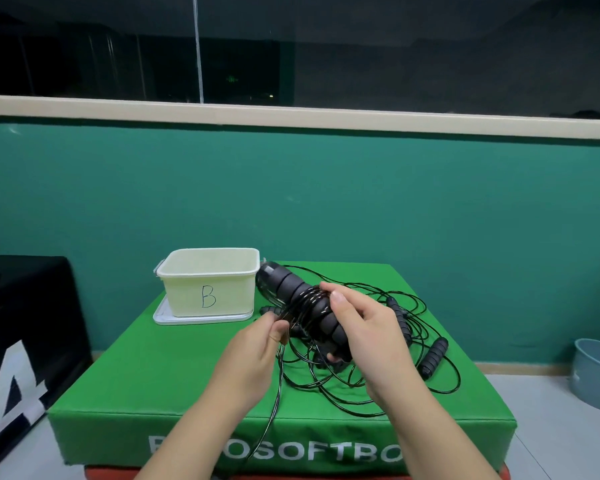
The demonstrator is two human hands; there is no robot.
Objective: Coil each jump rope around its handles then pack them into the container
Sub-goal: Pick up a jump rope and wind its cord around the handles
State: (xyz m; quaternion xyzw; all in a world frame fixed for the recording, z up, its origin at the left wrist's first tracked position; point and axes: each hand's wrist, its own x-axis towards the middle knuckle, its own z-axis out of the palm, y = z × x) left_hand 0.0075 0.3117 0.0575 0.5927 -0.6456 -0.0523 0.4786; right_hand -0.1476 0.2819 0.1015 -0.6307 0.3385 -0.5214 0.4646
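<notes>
Handles [309, 306], 2 together w/ cord [300, 301] coils, in both hands.

From my feed I see two bare forearms coming up from the bottom edge, with no sleeves, gloves, watch or rings on them. The left hand [257, 344] and right hand [368, 327] are uncovered; the right thumbnail is short, rounded and unpainted.

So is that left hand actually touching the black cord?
Touching. The head view shows the left hand pinching the black cord beside the handles.
</notes>
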